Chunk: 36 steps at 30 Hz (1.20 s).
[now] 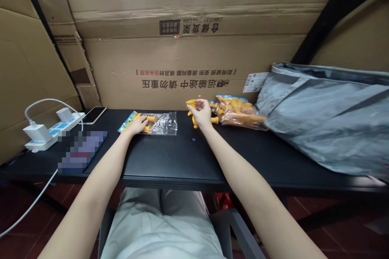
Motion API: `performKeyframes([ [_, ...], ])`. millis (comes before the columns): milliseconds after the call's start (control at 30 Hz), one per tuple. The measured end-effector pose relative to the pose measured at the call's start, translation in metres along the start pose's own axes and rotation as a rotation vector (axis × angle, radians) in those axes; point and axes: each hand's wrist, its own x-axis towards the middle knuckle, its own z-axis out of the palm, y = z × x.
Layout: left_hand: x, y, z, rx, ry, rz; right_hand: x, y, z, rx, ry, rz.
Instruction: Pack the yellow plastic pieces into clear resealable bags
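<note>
Black table (170, 162) nearest; one small blue bit (192, 140) seen loose on it. Left hand (137, 125) laid on opened clear bag (162, 123), grip not discernible; about two yellow pieces (149, 119) left inside. Right hand (202, 114) closed on yellow toy (191, 102), held just above table. Second bag (240, 114) beside it, full, untouched. Bags counted: two

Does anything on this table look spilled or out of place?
A tiny blue speck lies loose on the black table near the right hand, which holds a yellow plastic toy; too small to identify. Nothing else stands out.
</note>
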Motion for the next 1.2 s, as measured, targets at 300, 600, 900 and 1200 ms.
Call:
performKeyframes([
  [300,-0.003,0.004,-0.003,-0.004,0.006,-0.018,-0.029,-0.012,0.015,-0.276,-0.606,-0.338],
  [600,-0.004,0.006,-0.003,-0.007,-0.008,-0.035,-0.02,-0.038,-0.005,-0.7,-0.596,-0.11],
  [900,-0.005,0.007,-0.003,-0.006,0.003,-0.007,-0.021,-0.035,-0.01,-0.77,-0.862,0.022],
  [1200,-0.003,0.016,-0.003,0.055,-0.088,0.137,-0.026,-0.041,0.0,-0.813,-0.685,-0.131],
])
